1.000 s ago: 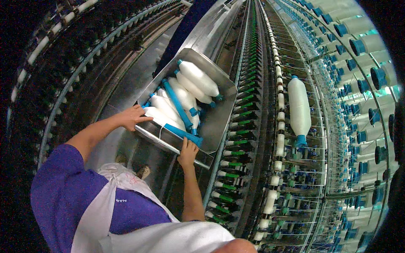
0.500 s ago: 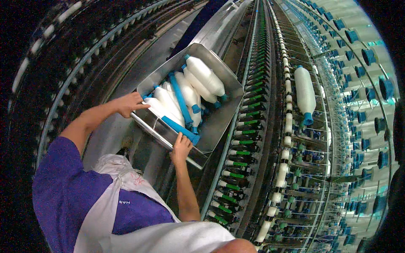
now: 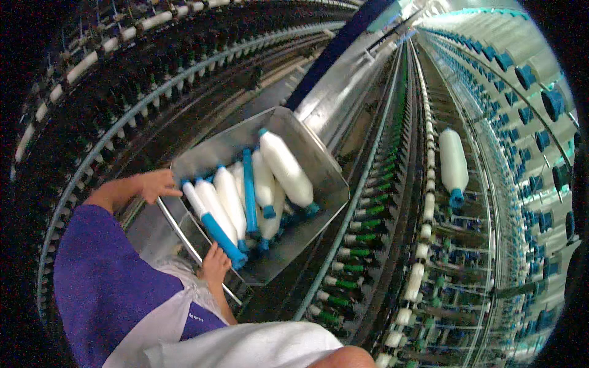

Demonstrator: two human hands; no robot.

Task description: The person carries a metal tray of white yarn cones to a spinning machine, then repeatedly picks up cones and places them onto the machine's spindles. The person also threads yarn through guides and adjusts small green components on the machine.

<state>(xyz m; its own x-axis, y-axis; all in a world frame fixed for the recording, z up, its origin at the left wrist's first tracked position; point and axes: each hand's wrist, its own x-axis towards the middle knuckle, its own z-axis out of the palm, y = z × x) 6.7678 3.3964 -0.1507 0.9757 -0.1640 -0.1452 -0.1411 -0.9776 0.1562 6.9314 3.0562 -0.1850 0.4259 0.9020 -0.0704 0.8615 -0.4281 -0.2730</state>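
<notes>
A deep metal bin stands in front of me, holding several white roving bobbins with blue ends. Among them lie two bare blue tubes, one upright along the middle and one slanting by the near side. My left hand rests at the bin's near left corner, fingers bent over the edge, the tips partly blurred. My right hand hooks its fingers over the near rim, close beside the slanting tube's lower part. A metal bar runs along the bin's near side.
On my right stretches a spinning machine with a row of green-and-white spindles and white rollers. One full bobbin lies on top of it. Blue-ended bobbins hang above. Another machine's rail curves along the left.
The view has tilted, so bin and machine sit lower in the picture. The bin and both hands also appear farther left. My hands stay at the bin's near side.
</notes>
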